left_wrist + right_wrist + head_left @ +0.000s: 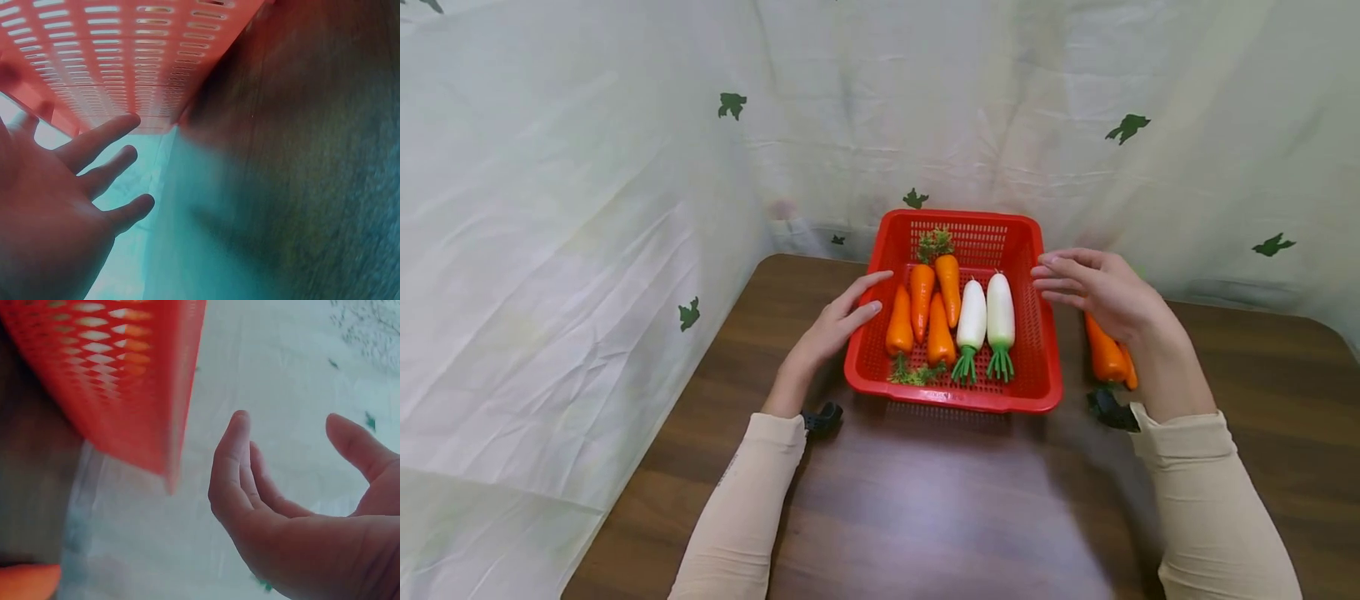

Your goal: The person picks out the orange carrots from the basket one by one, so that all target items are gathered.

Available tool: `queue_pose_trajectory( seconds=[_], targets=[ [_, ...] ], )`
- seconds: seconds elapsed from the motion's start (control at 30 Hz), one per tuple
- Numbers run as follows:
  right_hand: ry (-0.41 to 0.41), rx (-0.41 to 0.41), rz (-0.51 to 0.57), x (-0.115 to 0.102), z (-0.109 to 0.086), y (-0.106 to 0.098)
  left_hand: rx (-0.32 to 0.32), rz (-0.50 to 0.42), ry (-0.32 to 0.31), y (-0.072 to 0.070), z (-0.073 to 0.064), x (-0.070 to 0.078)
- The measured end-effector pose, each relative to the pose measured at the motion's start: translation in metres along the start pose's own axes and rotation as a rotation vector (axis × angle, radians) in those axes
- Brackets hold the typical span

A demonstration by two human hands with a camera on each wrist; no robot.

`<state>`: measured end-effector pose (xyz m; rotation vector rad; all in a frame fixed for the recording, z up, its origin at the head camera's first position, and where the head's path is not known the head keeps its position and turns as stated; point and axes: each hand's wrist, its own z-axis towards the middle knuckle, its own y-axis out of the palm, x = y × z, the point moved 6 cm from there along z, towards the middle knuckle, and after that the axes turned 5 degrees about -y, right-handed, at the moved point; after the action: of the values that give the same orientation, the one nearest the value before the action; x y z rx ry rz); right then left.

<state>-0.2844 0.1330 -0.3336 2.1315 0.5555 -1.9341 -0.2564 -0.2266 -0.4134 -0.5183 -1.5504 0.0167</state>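
Got left hand point(827, 335) and right hand point(1111, 293) empty, fingers loose, flanking a red perforated plastic basket point(917, 393). Probably best gripping both sides evenly.

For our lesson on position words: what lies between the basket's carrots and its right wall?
Two white radishes lie there side by side, in the head view.

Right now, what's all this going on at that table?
A person's open left hand is at the left side of a red, perforated plastic basket, contact unclear; their open right hand is off its right side, holding nothing. Inside lie four tapered orange carrots and two long white radishes with green stems. More orange carrots lie outside, on the brown wooden table to the basket's right, partly hidden by the right hand.
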Motion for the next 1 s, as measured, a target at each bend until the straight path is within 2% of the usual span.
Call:
queue_pose_trajectory(
  seconds=[0.07, 0.17, 0.27, 0.4, 0.57, 0.8, 0.87, 1.0],
  targets=[
    [0.023, -0.031, -0.03, -0.01, 0.008, 0.007, -0.001, 0.001, 0.0, -0.001, 0.001, 0.001],
    [0.082, -0.082, -0.009, -0.016, 0.023, 0.021, -0.001, 0.001, 0.002, -0.001, 0.002, 0.001],
    [0.147, -0.118, 0.077, -0.015, 0.037, 0.038, -0.007, 0.008, 0.003, 0.0, 0.004, 0.001],
    [0.214, -0.124, 0.171, -0.013, 0.053, 0.06, -0.008, 0.02, -0.005, 0.0, 0.005, -0.001],
    [0.271, -0.103, 0.221, -0.012, 0.07, 0.081, -0.011, 0.013, -0.03, 0.0, 0.003, 0.003],
    [0.342, -0.13, 0.184, -0.001, 0.088, 0.109, -0.027, 0.016, -0.04, 0.002, -0.004, 0.025],
    [0.361, -0.146, 0.173, 0.003, 0.091, 0.116, -0.026, 0.022, -0.041, 0.003, -0.004, 0.024],
    [0.378, -0.167, 0.132, 0.005, 0.092, 0.126, -0.033, 0.012, -0.036, 0.004, 0.001, 0.012]
  ],
)
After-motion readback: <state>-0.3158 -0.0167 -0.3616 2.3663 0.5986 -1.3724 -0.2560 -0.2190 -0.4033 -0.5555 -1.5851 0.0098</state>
